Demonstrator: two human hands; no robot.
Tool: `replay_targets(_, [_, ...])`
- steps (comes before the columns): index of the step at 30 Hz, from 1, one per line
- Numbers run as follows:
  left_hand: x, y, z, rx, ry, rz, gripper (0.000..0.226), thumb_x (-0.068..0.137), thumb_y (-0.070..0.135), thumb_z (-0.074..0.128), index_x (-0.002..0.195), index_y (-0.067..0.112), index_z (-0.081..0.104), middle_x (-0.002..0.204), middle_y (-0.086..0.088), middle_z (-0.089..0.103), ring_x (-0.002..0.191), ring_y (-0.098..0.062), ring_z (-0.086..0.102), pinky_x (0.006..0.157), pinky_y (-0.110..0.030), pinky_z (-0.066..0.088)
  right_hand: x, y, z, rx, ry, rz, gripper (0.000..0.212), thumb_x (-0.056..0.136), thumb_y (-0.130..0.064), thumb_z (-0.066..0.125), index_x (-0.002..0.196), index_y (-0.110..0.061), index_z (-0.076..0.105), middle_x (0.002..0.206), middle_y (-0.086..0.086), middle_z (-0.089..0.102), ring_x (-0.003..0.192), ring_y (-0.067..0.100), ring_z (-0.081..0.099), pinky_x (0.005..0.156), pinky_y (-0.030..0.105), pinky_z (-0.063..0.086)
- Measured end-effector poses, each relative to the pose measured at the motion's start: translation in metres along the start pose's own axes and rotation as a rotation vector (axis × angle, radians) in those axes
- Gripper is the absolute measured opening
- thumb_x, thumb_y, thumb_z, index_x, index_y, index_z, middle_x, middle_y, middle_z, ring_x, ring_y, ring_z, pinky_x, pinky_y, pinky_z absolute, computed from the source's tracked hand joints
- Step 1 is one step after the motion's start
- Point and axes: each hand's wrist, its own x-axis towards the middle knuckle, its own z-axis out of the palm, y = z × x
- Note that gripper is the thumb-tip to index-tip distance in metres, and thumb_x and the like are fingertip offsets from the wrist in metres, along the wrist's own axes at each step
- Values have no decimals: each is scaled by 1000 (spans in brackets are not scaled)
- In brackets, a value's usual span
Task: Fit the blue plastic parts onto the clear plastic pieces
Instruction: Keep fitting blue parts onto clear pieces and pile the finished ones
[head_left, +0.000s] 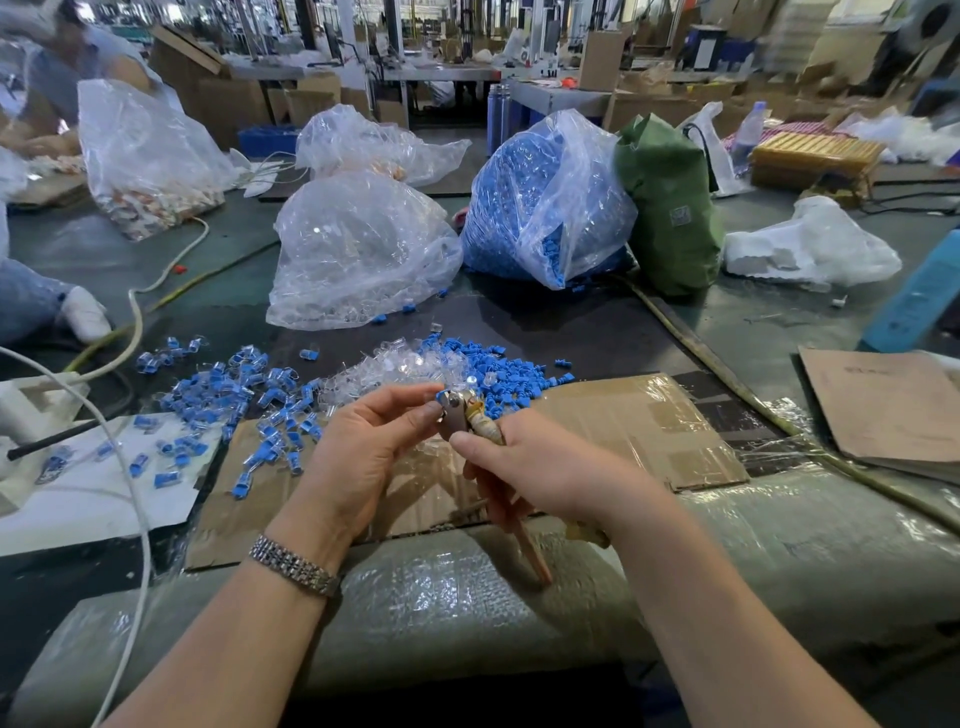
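I am pinching one small blue part (442, 399) between the thumb and fingertips of my left hand (363, 452), while my right hand (540, 470) is curling around the handles of the pliers (462, 415), whose metal head is meeting the part just above the cardboard (649, 431). To do this step well, I am thinking the squeeze must be slow and square — the clear piece is too small to see here, so I cannot tell if it is seated. The loose blue parts (498, 374) and clear pieces (374, 371) are lying in a heap just behind my hands on the tabletop (571, 322), and the fitted ones (234, 395) are spreading to the left.
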Motion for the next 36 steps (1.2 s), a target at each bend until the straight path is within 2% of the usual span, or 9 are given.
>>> replay_targets(4, [0, -1, 0, -8, -3, -2, 37, 74, 19, 84, 109, 9, 77, 113, -20, 74, 105, -30, 73, 82, -32, 61, 4, 0, 5, -24, 22, 19, 44, 102, -52, 49, 87, -12, 60, 71, 9, 58, 65, 23, 56, 73, 42, 53])
replay_targets(8, [-4, 2, 2, 102, 62, 60, 24, 79, 18, 79, 103, 16, 79, 107, -14, 76, 99, -26, 73, 82, -34, 62, 5, 3, -1, 7, 5, 51, 49, 99, -58, 50, 89, -13, 65, 73, 2, 66, 67, 21, 63, 80, 43, 58])
replay_targets(11, [-6, 5, -1, 405, 290, 202, 13, 89, 15, 75, 98, 23, 77, 100, -3, 76, 90, -12, 70, 80, -23, 59, 10, 12, -21, -80, 129, 66, 40, 97, -54, 56, 81, -17, 59, 68, -3, 61, 55, 11, 57, 54, 22, 50])
replay_targets(13, [-6, 7, -4, 676, 520, 303, 17, 93, 11, 70, 96, 28, 72, 99, 3, 71, 87, -3, 65, 76, -16, 54, 13, 24, -38, -211, 314, 105, 34, 96, -48, 61, 78, -20, 55, 67, -4, 59, 51, 8, 55, 46, 22, 42])
replay_targets(18, [-3, 7, -10, 1086, 814, 330, 27, 87, 2, 62, 108, 20, 68, 111, -7, 50, 106, -23, 49, 96, -39, 43, 19, 60, -56, -697, 569, 336, 40, 95, -50, 59, 108, -12, 63, 114, 14, 65, 108, 34, 59, 90, 41, 50])
replay_targets(22, [-6, 2, 6, 1198, 581, 484, 22, 87, 0, 63, 101, 15, 70, 100, 0, 52, 98, -17, 50, 93, -40, 43, 25, 69, -49, -768, 593, 444, 59, 95, -60, 55, 127, -11, 59, 131, 17, 54, 126, 37, 48, 104, 49, 42])
replay_targets(26, [-8, -5, 14, 1250, 288, 512, 14, 90, 7, 64, 97, 16, 73, 91, 5, 58, 87, -14, 57, 89, -41, 50, 35, 58, -41, -794, 734, 127, 30, 99, -29, 57, 127, -22, 55, 128, 5, 48, 122, 27, 43, 99, 48, 37])
replay_targets(30, [-8, -8, 12, 1300, 251, 459, 10, 93, 13, 63, 95, 21, 68, 88, 12, 51, 72, -3, 51, 62, -19, 41, 51, 49, -28, -759, 539, -38, 37, 99, -8, 48, 124, -32, 63, 123, -2, 55, 121, 23, 43, 100, 47, 32])
replay_targets(36, [-7, -15, 9, 1483, 177, 411, 9, 93, 37, 59, 99, 29, 60, 91, 12, 50, 71, -2, 53, 54, -18, 45, 61, 55, -19, -689, 470, -58, 27, 103, -23, 50, 121, -36, 65, 117, -4, 54, 118, 22, 46, 99, 48, 30])
